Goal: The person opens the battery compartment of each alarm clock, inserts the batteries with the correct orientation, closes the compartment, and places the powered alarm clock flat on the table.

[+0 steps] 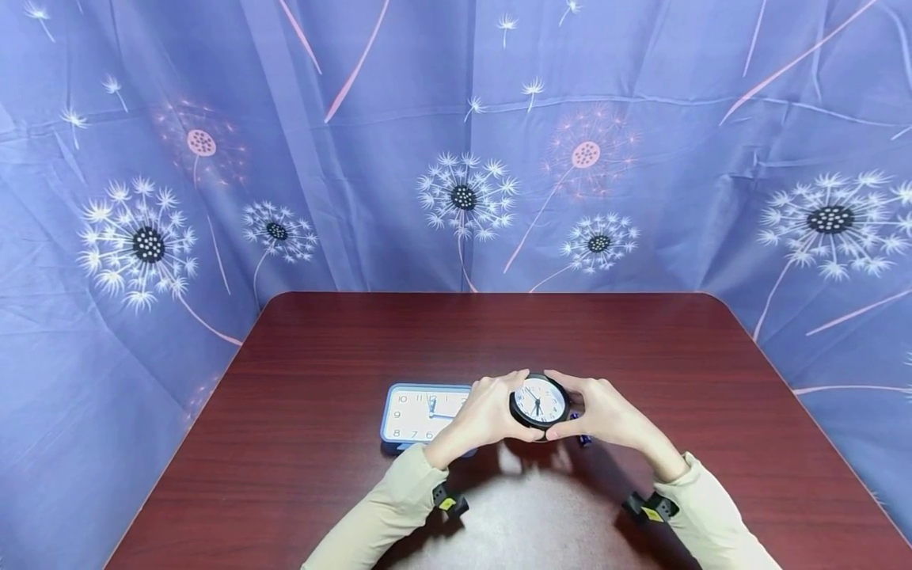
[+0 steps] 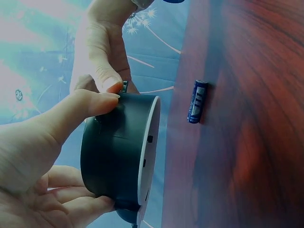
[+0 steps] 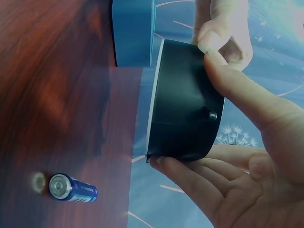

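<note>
A small round black alarm clock (image 1: 539, 400) with a white dial is held up above the table, its face tilted toward the head camera. My left hand (image 1: 490, 408) grips its left side, thumb on the near edge and fingers at the far edge. From the other side my right hand (image 1: 604, 412) holds it the same way. In the left wrist view the two thumbs nearly meet on the black casing (image 2: 116, 147). The right wrist view shows a small knob (image 3: 210, 114) on the casing's side. A blue battery (image 2: 197, 101) lies on the table below the clock.
A rectangular blue alarm clock (image 1: 409, 413) with a white face stands on the table at the left, partly behind my left hand. The dark red wooden table (image 1: 342, 332) ends at a blue dandelion-print curtain (image 1: 399, 158).
</note>
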The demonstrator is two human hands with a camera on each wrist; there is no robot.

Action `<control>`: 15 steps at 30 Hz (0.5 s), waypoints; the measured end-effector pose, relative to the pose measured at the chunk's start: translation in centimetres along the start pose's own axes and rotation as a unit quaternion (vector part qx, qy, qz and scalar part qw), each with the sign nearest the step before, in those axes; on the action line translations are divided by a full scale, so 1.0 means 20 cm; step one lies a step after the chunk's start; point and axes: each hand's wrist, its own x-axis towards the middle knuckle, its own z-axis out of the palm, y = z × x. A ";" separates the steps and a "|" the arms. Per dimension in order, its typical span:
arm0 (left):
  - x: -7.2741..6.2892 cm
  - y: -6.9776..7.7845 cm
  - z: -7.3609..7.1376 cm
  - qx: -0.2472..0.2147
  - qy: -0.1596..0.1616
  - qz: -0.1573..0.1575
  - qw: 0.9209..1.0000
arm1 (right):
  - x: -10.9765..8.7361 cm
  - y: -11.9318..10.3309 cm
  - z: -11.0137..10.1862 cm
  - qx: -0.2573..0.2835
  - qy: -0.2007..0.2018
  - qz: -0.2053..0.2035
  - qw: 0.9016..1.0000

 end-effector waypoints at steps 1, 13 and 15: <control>0.00 0.00 0.00 0.001 0.000 0.000 1.000 | 0.00 0.00 0.00 0.004 0.000 -0.001 1.000; -0.01 0.02 -0.01 -0.010 -0.001 -0.003 1.000 | -0.01 0.00 -0.01 0.010 0.004 -0.006 1.000; -0.01 0.02 -0.02 -0.022 0.000 -0.005 1.000 | -0.02 0.00 -0.01 0.012 0.009 -0.005 1.000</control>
